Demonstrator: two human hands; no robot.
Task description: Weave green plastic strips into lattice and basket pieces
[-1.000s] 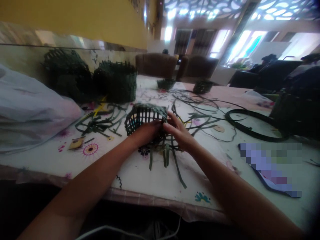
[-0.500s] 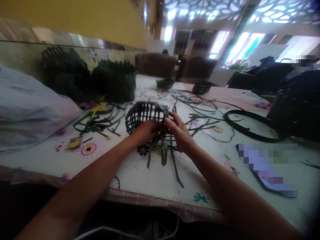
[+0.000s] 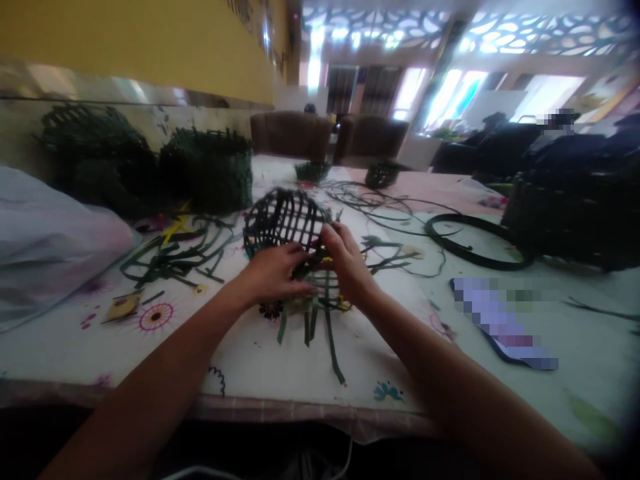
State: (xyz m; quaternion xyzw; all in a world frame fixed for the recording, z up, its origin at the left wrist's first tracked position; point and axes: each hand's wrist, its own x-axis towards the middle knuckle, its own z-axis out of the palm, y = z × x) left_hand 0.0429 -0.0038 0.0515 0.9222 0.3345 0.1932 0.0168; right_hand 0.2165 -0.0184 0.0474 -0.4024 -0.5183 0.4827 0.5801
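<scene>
A small half-woven basket (image 3: 280, 220) of dark green strips lies tipped on its side on the flowered tablecloth (image 3: 260, 360). My left hand (image 3: 273, 273) presses on its near edge with the fingers curled over the strips. My right hand (image 3: 345, 260) pinches the strips on the basket's right side. Loose green strip ends (image 3: 320, 327) trail from the basket toward me across the cloth.
Two larger dark woven baskets (image 3: 200, 167) stand at the back left, with cut green strips (image 3: 170, 257) in front of them. A white plastic bag (image 3: 50, 247) lies far left. A coiled dark strip (image 3: 470, 240) and a big dark basket (image 3: 570, 213) are on the right.
The basket has been tipped up and turned so its open lattice stands higher. Both hands shifted slightly left and nearer with it, and my head view swung right.
</scene>
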